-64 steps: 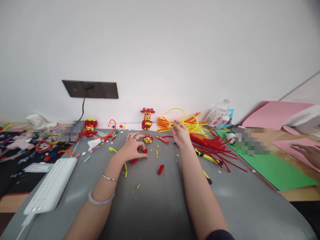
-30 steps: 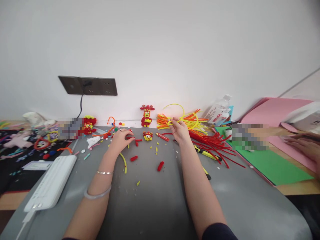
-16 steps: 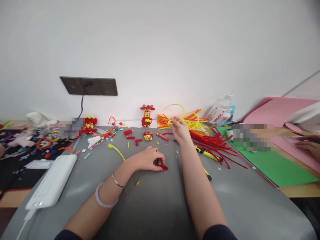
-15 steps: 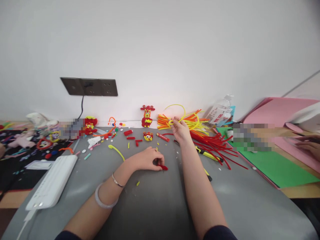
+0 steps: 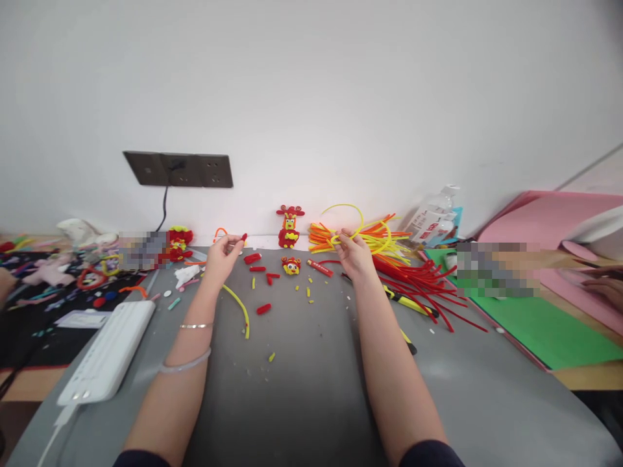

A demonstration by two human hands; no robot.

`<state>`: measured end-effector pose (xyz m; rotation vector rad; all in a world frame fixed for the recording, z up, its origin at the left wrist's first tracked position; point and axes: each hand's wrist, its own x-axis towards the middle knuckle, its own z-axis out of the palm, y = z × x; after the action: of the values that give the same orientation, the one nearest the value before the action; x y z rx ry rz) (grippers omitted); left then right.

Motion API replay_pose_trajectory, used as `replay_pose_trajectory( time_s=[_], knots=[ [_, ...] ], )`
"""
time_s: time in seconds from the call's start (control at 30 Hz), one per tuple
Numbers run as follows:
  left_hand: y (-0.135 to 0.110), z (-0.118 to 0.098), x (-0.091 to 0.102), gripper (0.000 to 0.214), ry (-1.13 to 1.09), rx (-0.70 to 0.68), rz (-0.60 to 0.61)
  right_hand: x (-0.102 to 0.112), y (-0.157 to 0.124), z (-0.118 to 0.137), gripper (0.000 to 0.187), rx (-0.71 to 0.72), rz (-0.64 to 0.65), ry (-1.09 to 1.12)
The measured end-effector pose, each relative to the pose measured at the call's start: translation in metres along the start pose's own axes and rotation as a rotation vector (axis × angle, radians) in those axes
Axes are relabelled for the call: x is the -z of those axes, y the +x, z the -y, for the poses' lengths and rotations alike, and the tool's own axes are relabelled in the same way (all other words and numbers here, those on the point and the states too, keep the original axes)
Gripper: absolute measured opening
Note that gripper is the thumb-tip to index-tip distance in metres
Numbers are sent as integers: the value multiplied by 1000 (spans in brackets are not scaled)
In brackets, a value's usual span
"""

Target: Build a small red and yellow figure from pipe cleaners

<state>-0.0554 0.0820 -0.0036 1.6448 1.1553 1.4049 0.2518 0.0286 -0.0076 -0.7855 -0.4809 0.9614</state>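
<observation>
Currently the right hand (image 5: 354,255) is pinched on a yellow pipe cleaner (image 5: 346,205), which is bent into a loop and held at the far edge of the grey surface (image 5: 302,383), just over the bundle of orange and yellow stems (image 5: 384,237). The left hand (image 5: 221,257) is raised off the surface with a short red piece (image 5: 244,237) nipped between thumb and forefinger. Judgement: the pipe cleaner is very light, fuzzy and not slippery, and probably has a wire core that bends easily and holds its set. Best hold is likely where the loop crosses, not the free arc. The red piece is tiny and easy to drop, so pinch it mid-length with light pressure.
</observation>
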Motion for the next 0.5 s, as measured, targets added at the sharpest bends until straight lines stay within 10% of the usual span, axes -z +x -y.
replay_pose_trajectory(
  time_s=[0.5],
  knots=[
    [7, 1, 14, 32, -544, 144, -268, 3, 0, 3, 26, -1, -27, 2]
  ],
)
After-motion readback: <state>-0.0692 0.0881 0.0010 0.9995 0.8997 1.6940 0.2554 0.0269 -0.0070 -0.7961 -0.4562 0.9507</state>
